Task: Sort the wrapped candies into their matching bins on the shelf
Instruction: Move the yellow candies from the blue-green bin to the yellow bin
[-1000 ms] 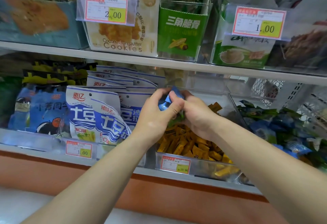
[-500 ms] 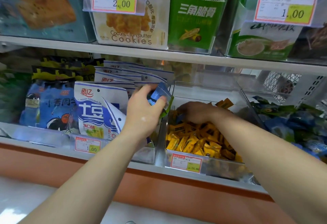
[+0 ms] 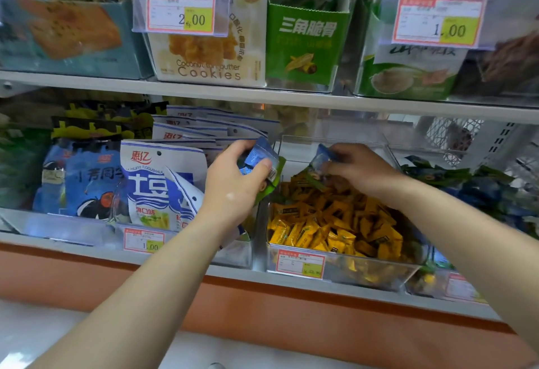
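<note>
A clear bin (image 3: 338,269) on the lower shelf holds a heap of yellow wrapped candies (image 3: 335,222). My left hand (image 3: 233,184) hovers just left of that bin and grips a small bunch of blue and green wrapped candies (image 3: 261,160). My right hand (image 3: 358,168) reaches over the back of the yellow heap and pinches a blue and green wrapped candy (image 3: 319,166) lifted off the pile. To the right, a neighbouring bin (image 3: 478,190) is filled with blue and green wrapped candies.
White and blue snack bags (image 3: 157,184) stand left of my left hand, dark blue bags (image 3: 78,179) beyond them. Price tags (image 3: 300,263) clip onto the bin fronts. The upper shelf (image 3: 262,97) carries cookie boxes (image 3: 204,30) and green packs (image 3: 306,44) close overhead.
My hands have separated: the left one moved left with its candies, the right one dipped into the yellow bin and now lifts a blue and green candy.
</note>
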`<state>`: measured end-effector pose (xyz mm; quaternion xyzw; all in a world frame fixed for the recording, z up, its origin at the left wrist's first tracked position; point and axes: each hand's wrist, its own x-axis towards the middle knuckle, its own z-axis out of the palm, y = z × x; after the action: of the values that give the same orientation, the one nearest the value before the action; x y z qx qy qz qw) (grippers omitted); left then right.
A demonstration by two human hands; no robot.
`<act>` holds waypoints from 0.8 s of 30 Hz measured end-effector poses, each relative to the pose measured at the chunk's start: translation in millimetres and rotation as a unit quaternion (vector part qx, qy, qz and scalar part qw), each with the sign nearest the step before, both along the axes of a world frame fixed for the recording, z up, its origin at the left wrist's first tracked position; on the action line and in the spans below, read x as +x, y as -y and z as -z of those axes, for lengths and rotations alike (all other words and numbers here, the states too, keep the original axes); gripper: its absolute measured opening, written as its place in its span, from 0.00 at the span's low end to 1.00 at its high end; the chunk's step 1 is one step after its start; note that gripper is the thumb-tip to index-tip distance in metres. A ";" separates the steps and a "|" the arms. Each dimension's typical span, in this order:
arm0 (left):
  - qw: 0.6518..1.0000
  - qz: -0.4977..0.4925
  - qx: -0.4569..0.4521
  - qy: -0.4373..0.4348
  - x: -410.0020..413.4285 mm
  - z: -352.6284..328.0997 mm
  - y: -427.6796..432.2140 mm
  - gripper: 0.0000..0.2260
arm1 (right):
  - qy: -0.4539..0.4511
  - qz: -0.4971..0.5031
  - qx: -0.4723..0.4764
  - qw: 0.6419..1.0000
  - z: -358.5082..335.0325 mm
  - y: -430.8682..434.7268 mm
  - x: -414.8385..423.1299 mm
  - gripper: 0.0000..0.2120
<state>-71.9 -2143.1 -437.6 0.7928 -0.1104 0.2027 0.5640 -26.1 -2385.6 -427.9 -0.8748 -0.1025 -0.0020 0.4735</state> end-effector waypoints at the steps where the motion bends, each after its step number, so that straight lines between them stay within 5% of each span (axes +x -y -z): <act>1: 1.000 0.009 -0.007 -0.005 -2.1 -1.8 3.2 0.12 | -0.017 0.005 0.034 0.999 -4.2 6.0 -14.3 0.04; 9: 0.993 0.095 0.042 -0.060 -27.8 -6.0 61.0 0.30 | -0.010 0.089 0.076 0.993 -5.6 48.2 -108.9 0.12; 15: 0.988 0.112 0.005 -0.110 -46.5 -2.1 141.7 0.17 | 0.006 0.170 0.212 0.962 -1.2 83.8 -124.7 0.06; 19: 0.990 0.123 0.060 -0.046 -38.4 -8.7 202.3 0.15 | 0.075 0.238 0.169 0.953 -4.8 134.7 -123.5 0.05; 24: 0.954 0.177 0.235 0.065 -13.6 -8.8 267.8 0.19 | 0.187 0.325 0.042 0.926 -0.6 202.4 -113.6 0.07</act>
<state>-85.5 -2410.9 -428.8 0.8559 -0.3297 0.1195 0.3800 -139.7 -2588.0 -427.3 -0.8230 0.1005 -0.3238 0.4557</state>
